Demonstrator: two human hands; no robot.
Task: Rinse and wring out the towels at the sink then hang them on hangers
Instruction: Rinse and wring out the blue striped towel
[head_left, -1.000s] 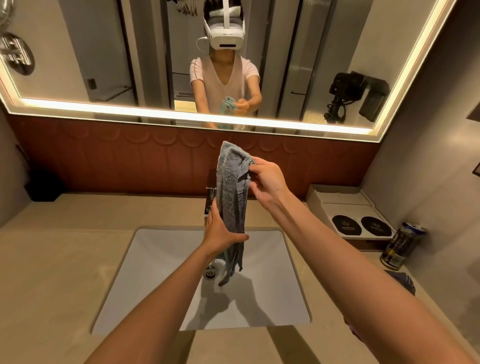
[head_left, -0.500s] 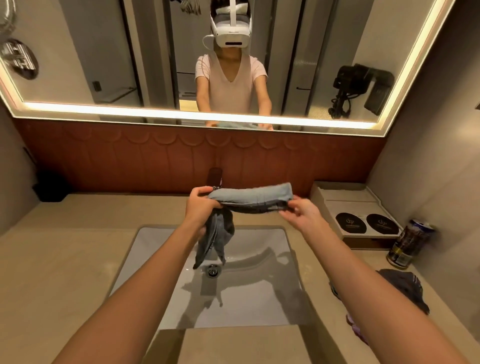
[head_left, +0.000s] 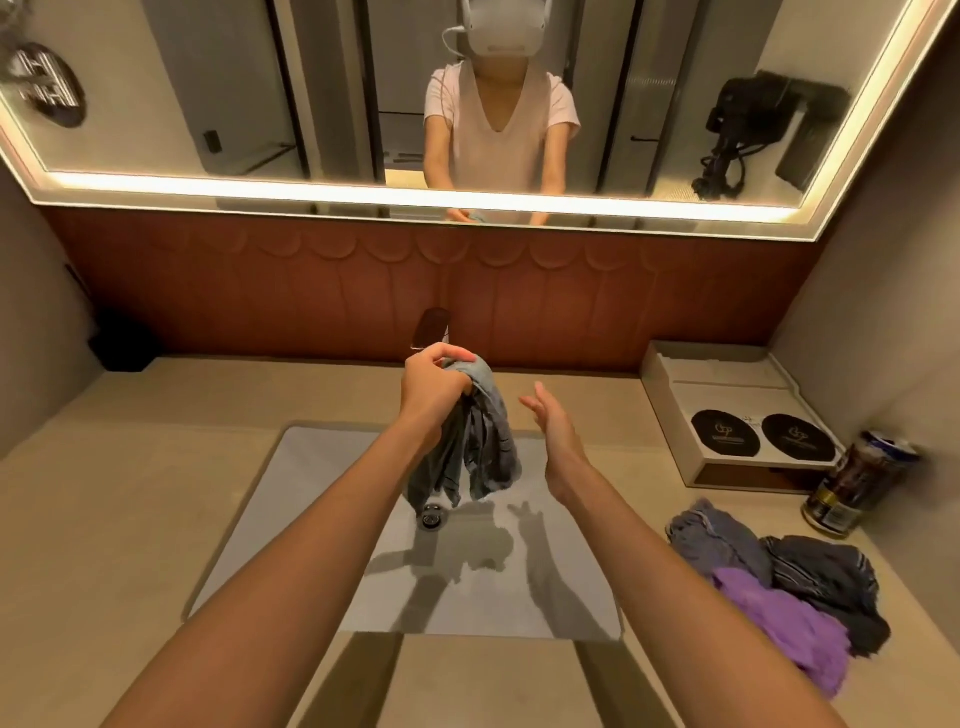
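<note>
Gripping the bunched towel (head_left: 475, 441) at frame centre, left hand (head_left: 434, 387) lets it drip over the sink (head_left: 291, 519); right hand (head_left: 550, 423) hovers released beside it.

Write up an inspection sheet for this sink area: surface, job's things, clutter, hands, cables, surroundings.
Surface: beige counter around a white sink.
Job's things: grey towel hangs bunched over the basin; heap of towels, grey, dark and purple, lies on the counter at right; no hangers seen.
Clutter: can, tray with two black discs, dark object in the far left corner.
Hands: left hand grips the grey towel's top; right hand is open beside it, not touching.
Cables: hair dryer's cord, seen only in the mirror.
Surroundings: lit mirror, red-brown backsplash.
</note>
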